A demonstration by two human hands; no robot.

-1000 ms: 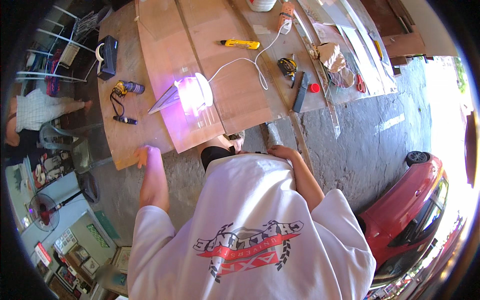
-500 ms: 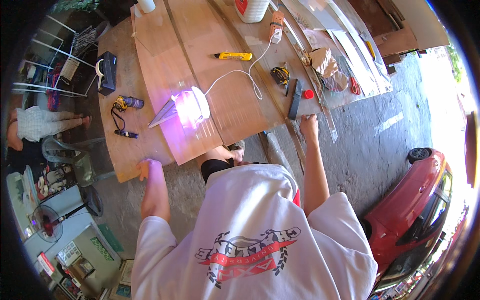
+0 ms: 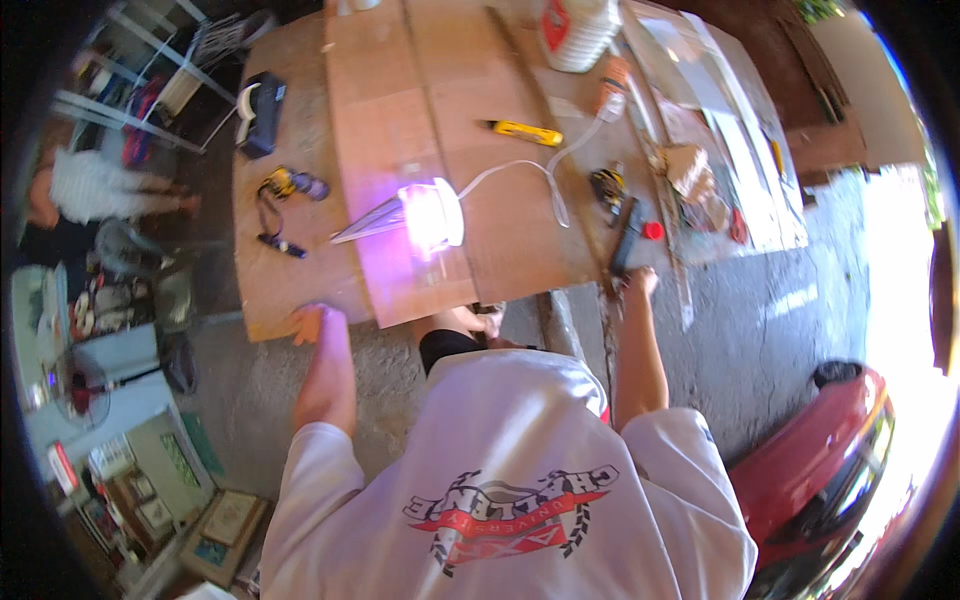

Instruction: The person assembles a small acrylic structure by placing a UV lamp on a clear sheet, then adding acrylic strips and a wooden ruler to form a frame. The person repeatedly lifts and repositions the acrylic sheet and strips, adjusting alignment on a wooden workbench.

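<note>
Farthest left of the glowing lamp and well beyond it stands a black box; the yellow and dark tool lies left of the lamp too, with a small dark stick nearer the person. Left of the lamp and on its near side, the left hand rests at the edge of the desk. It looks open, fingers loosely spread, and nothing shows in it.

Right of the lamp and beyond it lies the yellow cutter, then the tape measure, well to the lamp's right. Past that comes the dark bar, also well right of the lamp and roughly level with it. Its long axis runs away from the person, the far end leaning slightly right. The right hand is at the bar's near end, right of the lamp and nearer the person; from it the bar lies ahead and a little left, so this hand is much the closer one. It looks curled, but blur hides whether it touches or grips the bar. The red cap sits just beside the bar, farther right of the lamp.
</note>
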